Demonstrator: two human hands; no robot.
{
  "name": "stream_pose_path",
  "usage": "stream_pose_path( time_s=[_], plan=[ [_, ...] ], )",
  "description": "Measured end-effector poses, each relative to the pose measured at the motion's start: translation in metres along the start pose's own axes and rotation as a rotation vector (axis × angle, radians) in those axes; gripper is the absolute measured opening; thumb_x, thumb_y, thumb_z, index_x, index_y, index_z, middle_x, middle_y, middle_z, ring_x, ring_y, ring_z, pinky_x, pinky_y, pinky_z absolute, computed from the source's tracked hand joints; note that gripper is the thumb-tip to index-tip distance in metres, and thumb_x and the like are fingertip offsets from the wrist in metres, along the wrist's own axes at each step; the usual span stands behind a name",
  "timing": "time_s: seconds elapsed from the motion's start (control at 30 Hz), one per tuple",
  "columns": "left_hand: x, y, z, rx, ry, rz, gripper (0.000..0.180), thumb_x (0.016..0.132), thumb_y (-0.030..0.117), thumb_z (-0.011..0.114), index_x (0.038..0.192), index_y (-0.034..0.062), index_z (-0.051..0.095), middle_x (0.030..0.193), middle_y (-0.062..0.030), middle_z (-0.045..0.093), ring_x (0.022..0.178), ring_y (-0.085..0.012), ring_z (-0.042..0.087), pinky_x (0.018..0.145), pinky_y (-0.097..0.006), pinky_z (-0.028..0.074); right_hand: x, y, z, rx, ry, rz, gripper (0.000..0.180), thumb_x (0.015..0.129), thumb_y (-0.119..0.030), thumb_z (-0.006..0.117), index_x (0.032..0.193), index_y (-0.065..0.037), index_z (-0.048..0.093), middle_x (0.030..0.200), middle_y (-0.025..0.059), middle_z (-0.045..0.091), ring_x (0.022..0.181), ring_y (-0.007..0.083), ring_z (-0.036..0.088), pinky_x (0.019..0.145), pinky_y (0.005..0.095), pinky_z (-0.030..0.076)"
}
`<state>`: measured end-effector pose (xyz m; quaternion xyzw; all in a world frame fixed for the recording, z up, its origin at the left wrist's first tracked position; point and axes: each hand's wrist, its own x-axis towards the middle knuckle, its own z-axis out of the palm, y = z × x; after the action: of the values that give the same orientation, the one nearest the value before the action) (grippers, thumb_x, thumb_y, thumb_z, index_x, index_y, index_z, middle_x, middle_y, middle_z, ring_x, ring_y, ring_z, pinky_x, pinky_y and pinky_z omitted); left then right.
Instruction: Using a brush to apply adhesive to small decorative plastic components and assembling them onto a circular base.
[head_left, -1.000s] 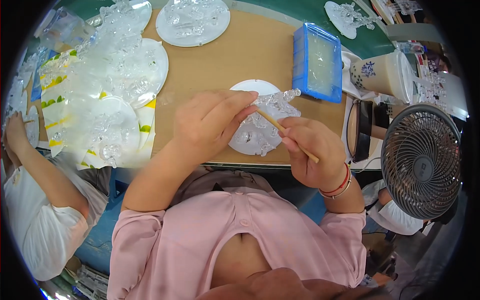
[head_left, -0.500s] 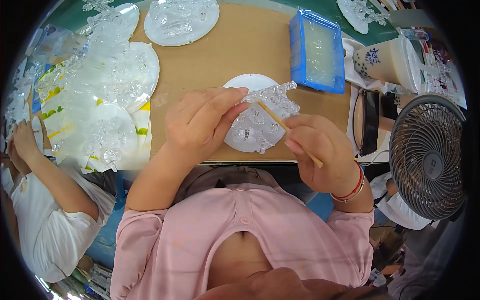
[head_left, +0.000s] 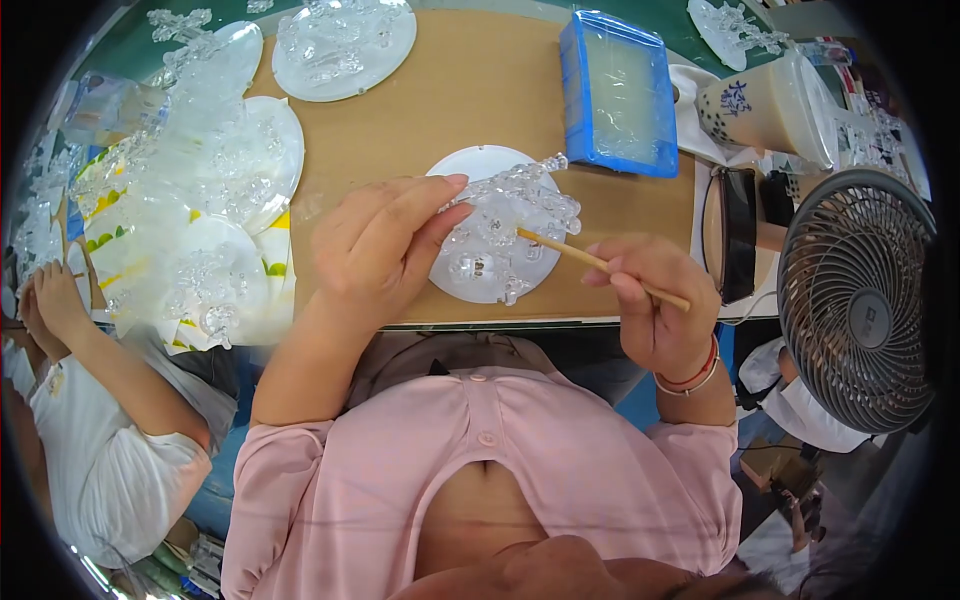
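My left hand (head_left: 375, 245) pinches one end of a clear, bumpy plastic piece (head_left: 525, 183) between thumb and fingers. It is tilted over a white round plate (head_left: 455, 165) near the table's front edge. More clear knobbly pieces (head_left: 480, 262) lie on that plate. In my right hand (head_left: 665, 305) is a thin wooden stick (head_left: 570, 250), gripped near its rear end. The stick's darker tip points left, at the clear pieces just below the held one; whether it touches them I cannot tell.
A blue tray (head_left: 572, 100) of pale translucent material stands at the back right. Beyond it are a lidded drink cup (head_left: 765, 108) and a grey fan (head_left: 860, 300). More white plates (head_left: 400, 75) with clear pieces cover the left. A co-worker's hand (head_left: 60, 305) is at the far left.
My right hand has moved right and slightly down, and the stick lies flatter. My left hand still grips the clear piece. The whole view has shifted slightly.
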<state>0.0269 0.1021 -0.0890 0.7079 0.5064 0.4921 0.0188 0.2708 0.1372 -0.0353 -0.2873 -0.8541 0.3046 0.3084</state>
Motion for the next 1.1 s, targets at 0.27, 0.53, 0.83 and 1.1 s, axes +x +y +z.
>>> stream_pose_path(
  time_s=[0.27, 0.53, 0.83, 1.1],
  plan=[
    [0.001, -0.003, 0.005, -0.005, 0.041, 0.023, 0.029, 0.068, 0.001, 0.078, 0.095, 0.0054, 0.068, 0.081, -0.0076, 0.069, 0.068, -0.0193, 0.065, 0.056, -0.028, 0.05, 0.017, 0.01, -0.02, 0.129, -0.097, 0.104, 0.011, 0.096, -0.007, 0.05, 0.095, 0.003, 0.054, 0.096, 0.0182, 0.063, 0.078, 0.0187, 0.065, 0.071, 0.0285, 0.052],
    [0.001, 0.001, 0.004, 0.024, 0.009, -0.007, 0.028, 0.071, 0.0, 0.077, 0.097, 0.004, 0.066, 0.082, -0.0094, 0.069, 0.07, -0.0208, 0.065, 0.058, -0.028, 0.051, 0.012, 0.029, -0.035, 0.31, -0.077, 0.277, 0.015, 0.097, -0.009, 0.047, 0.099, 0.004, 0.054, 0.099, 0.0186, 0.062, 0.079, 0.0172, 0.065, 0.073, 0.027, 0.054],
    [-0.002, 0.007, 0.003, 0.033, -0.04, -0.117, 0.027, 0.074, 0.001, 0.075, 0.098, 0.0043, 0.065, 0.088, -0.0085, 0.069, 0.077, -0.023, 0.066, 0.066, -0.028, 0.051, -0.011, 0.043, -0.028, 0.351, 0.084, 0.149, 0.014, 0.097, -0.007, 0.047, 0.103, 0.004, 0.053, 0.103, 0.0211, 0.061, 0.079, 0.0213, 0.067, 0.073, 0.0304, 0.055],
    [0.012, 0.023, -0.002, 0.176, -0.162, -0.188, 0.025, 0.074, 0.005, 0.076, 0.097, 0.0047, 0.065, 0.085, -0.008, 0.069, 0.071, -0.0227, 0.064, 0.062, -0.03, 0.048, -0.038, 0.041, -0.029, 0.198, 0.057, -0.005, 0.015, 0.096, -0.01, 0.05, 0.101, 0.003, 0.055, 0.1, 0.0225, 0.063, 0.082, 0.0269, 0.068, 0.074, 0.0329, 0.055]
  ],
)
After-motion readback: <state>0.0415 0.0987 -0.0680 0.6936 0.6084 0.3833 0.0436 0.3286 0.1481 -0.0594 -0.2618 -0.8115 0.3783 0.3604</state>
